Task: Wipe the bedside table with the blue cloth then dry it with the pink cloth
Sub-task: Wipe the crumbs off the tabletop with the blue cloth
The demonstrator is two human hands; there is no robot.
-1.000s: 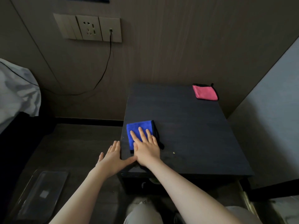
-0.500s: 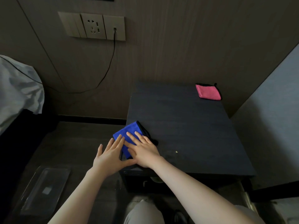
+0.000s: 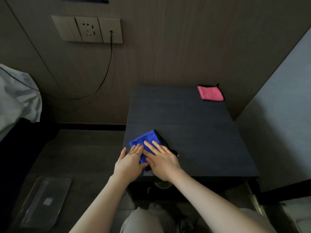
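My right hand (image 3: pixel 162 161) lies flat on the blue cloth (image 3: pixel 146 142), fingers stretched out and spread, palm down, pressing the cloth onto the bench (image 3: pixel 193 132) without gripping it. My left hand (image 3: pixel 130 163) is flat and open too, just beside the right one, thumbs nearly touching; its fingertips rest on the near left corner of the cloth, while the heel of the hand hangs past the bench's left front corner. The blue cloth is folded into a rough square and turned at an angle, one point aimed towards the wall, with a dark hem showing along its right edge. It sits at the near left corner of the dark bench top, close to the left edge. A tiny pale speck (image 3: pixel 178 155) lies on the top just right of my right hand. The pink cloth (image 3: pixel 210 93) is folded and lies well apart from my hands, at the far right corner of the bench, close to the wall. Behind the bench a wood-grain wall carries a socket panel (image 3: pixel 89 29) with a black cable (image 3: pixel 107 64) plugged in and drooping down to the left. White bedding (image 3: pixel 16 100) shows at the left edge, and a clear plastic tray (image 3: pixel 42 202) lies on the dark floor below it. My knees in light trousers (image 3: pixel 143 221) show at the bottom.
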